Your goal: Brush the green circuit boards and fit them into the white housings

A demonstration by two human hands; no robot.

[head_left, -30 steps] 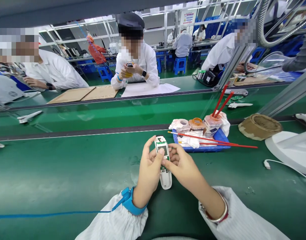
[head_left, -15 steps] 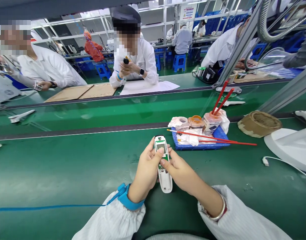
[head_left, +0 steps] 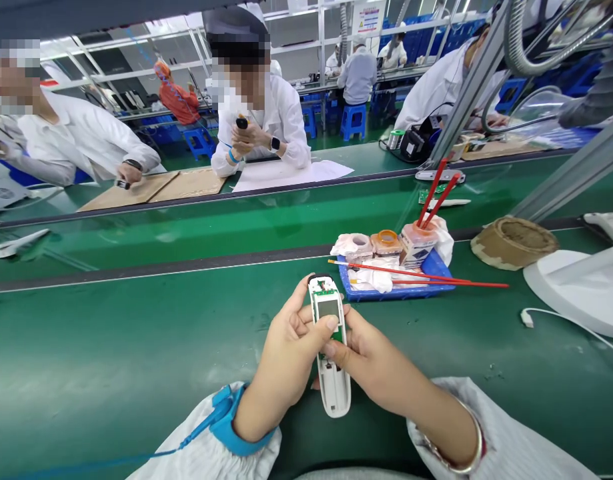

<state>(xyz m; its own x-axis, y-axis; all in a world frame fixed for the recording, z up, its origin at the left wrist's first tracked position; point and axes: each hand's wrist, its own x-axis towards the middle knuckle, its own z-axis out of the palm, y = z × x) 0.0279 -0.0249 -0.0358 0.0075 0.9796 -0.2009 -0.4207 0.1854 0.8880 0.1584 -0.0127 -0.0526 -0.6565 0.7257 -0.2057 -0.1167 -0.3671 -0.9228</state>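
Between my two hands is an opened white handset housing (head_left: 335,393), long and narrow, with its black end pointing away from me. Inside it lie a green circuit board (head_left: 337,333) and a small grey screen (head_left: 328,307). My left hand (head_left: 292,343) grips the left side, its thumb pressed on the board just under the screen. From the right, my right hand (head_left: 369,350) holds the other edge, its thumb lying over the board below the left thumb. The fingers beneath the housing are mostly hidden. A blue strap (head_left: 236,423) with a cord circles my left wrist.
Beyond my hands stands a blue tray (head_left: 401,293) with small bottles, white wipes and red brushes (head_left: 431,281). To its right are a brown round block (head_left: 513,243), a white round base (head_left: 576,287) and a cable. Across the green belt (head_left: 211,230), co-workers in white coats sit.
The handset housing and both hands sit slightly lower and nearer in view. My left thumb has shifted down off the screen. The co-worker at the left has lowered a hand holding a small dark item.
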